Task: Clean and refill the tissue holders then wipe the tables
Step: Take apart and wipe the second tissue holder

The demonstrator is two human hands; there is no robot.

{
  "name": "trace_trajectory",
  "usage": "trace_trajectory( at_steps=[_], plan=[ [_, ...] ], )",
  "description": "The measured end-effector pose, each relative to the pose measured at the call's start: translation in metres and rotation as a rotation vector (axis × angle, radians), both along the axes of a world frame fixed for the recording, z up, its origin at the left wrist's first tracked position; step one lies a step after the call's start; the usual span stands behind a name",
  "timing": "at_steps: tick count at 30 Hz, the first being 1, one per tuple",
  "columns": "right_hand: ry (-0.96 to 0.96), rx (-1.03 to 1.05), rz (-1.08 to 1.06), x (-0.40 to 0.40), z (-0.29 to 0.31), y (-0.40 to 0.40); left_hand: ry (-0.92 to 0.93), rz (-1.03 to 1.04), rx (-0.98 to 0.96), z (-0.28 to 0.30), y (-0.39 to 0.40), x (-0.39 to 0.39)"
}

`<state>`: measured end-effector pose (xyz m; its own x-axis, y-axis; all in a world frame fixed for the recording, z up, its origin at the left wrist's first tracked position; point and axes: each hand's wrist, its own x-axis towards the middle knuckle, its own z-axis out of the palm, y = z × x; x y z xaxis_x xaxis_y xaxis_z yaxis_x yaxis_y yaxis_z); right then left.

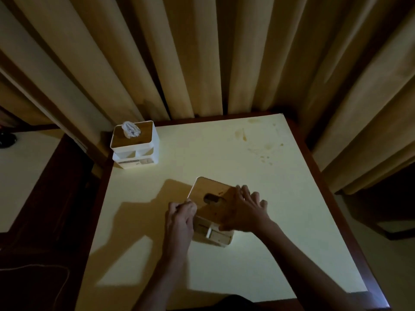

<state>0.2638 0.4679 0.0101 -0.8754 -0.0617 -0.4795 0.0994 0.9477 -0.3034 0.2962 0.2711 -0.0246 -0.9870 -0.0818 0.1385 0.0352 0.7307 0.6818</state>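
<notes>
2 hands meet on the wooden-lidded tissue holder (pixel 211 212) mid pale-yellow, dark-framed table (pixel 258 261): left hand (pixel 179 218) pinches its lid edge, right hand (pixel 244 212) lies spread on top; brown stains (pixel 242 134) mark the surface near beige curtains (pixel 202 52)

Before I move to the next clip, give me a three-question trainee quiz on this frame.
1. True or false: tissue sticks out of the far tissue holder.
2. Which hands touch the near tissue holder? A) left only B) right only C) both
3. Fill in: brown stains mark the table at its far ____ corner.

Key: 1 true. 2 C: left hand and right hand. 3 right.
</notes>
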Motion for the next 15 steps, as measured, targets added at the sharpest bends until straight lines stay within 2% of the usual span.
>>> trace_trajectory(
  at_steps=[3,7,10,12,15],
  plan=[
    [-0.037,-0.052,0.012,0.031,0.009,0.012,-0.019,-0.075,-0.039,0.004,-0.006,-0.031],
    [-0.046,-0.068,0.079,0.052,0.017,0.023,-0.016,-0.309,-0.133,0.012,-0.008,-0.071],
    [0.059,-0.078,0.132,0.036,0.013,0.028,-0.06,-0.448,-0.172,0.012,-0.006,-0.096],
    [0.07,-0.1,0.201,0.019,0.007,0.034,-0.065,-0.475,-0.137,0.005,-0.008,-0.109],
    [0.067,-0.075,0.305,-0.002,0.001,0.044,-0.081,-0.505,-0.181,0.014,0.0,-0.109]
  ],
)
